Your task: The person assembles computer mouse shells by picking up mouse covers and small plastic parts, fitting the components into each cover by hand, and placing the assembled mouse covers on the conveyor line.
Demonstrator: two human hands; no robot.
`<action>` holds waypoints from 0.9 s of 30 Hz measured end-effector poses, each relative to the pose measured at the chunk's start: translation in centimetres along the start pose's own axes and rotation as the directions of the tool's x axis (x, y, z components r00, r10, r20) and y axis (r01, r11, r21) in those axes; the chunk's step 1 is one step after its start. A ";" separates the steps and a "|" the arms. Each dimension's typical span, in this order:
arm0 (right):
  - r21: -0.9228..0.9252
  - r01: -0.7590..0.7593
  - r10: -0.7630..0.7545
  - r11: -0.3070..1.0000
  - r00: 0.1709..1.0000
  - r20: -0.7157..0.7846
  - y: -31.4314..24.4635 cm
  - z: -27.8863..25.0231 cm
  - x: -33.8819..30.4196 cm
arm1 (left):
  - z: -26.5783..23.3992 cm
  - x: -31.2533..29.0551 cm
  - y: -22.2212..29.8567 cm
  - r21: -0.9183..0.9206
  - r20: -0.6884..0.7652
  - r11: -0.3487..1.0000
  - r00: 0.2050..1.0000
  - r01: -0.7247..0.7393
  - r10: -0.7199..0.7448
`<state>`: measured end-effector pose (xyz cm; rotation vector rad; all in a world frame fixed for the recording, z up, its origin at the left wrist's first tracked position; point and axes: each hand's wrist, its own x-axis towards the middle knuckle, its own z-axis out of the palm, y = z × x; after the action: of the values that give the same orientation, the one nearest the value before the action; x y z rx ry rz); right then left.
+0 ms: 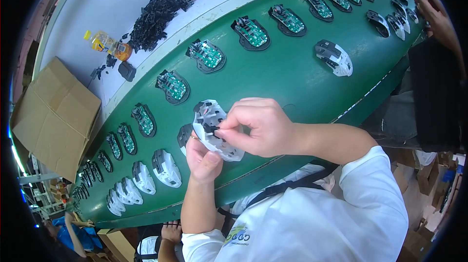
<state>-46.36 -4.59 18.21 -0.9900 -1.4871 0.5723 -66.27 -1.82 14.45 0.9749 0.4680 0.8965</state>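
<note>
My left hand point(204, 163) is closed around the lower edge of a white computer mouse top shell point(231, 153), held with its ribbed inside facing up. My right hand point(261, 124) pinches a small black plastic part point(211, 129) at the inside of that shell. Its exact kind is hard to make out between the fingertips. Partly hidden behind the left hand, another grey and white mouse shell point(184, 136) lies on the green work surface point(287, 77). A white and grey shell point(166, 168) rests left of my left hand.
Several mouse bases with green circuit boards point(206, 56) form a long curved row. More white shells point(127, 191) stand at the left. Beyond are a black parts pile point(165, 13), a drink bottle point(108, 45) and a cardboard box point(53, 116). A co-worker's hand point(436, 16) is at far right.
</note>
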 end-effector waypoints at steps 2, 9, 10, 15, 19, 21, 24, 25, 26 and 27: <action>-0.043 0.084 -0.086 0.996 0.994 -0.063 0.1 0.3 -0.1 | 0.2 0.0 0.1 -0.025 0.009 1.000 1.000 0.019 -0.019; -0.162 0.078 -0.086 0.984 0.995 -0.041 0.5 0.3 0.4 | -0.1 -0.2 0.3 -0.115 0.004 0.986 0.993 0.118 -0.119; -0.155 0.066 -0.074 0.986 0.996 -0.046 0.9 0.3 0.4 | -0.2 -0.2 0.1 -0.022 0.002 0.996 0.996 0.086 -0.086; -0.161 0.096 -0.093 0.982 0.995 0.027 0.2 -0.4 0.5 | 0.1 -0.5 0.3 0.004 0.014 0.999 0.999 0.047 -0.047; -0.274 0.206 -0.187 0.939 0.978 0.096 0.3 -1.4 1.0 | 0.7 0.0 0.7 -0.232 0.046 0.960 0.988 0.154 -0.148; -0.251 0.062 -0.025 0.966 0.989 0.146 -0.8 -1.7 0.7 | 0.2 -0.2 0.6 -0.264 0.097 0.951 0.985 0.163 -0.142; -0.099 -0.150 0.157 0.984 0.985 0.069 -1.6 -1.6 1.1 | 1.3 -0.1 0.7 -0.426 0.025 0.897 0.992 0.120 -0.121; -0.096 -0.151 0.158 0.984 0.985 0.072 -1.5 -1.2 0.9 | 0.9 0.0 0.6 -0.426 0.021 0.897 0.992 0.119 -0.122; 0.214 -0.369 0.328 0.905 0.923 0.203 -1.4 -0.7 0.6 | 0.4 0.1 0.3 -0.429 0.086 0.890 0.988 0.152 -0.127; 0.460 -0.568 0.429 0.683 0.821 0.377 -1.1 -0.3 0.3 | 0.1 0.1 0.3 -0.431 0.151 0.883 0.980 0.185 -0.131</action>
<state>-46.29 -4.97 19.33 -0.8684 -1.1159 1.4928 -66.24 -1.67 14.75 0.5560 0.2211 0.7477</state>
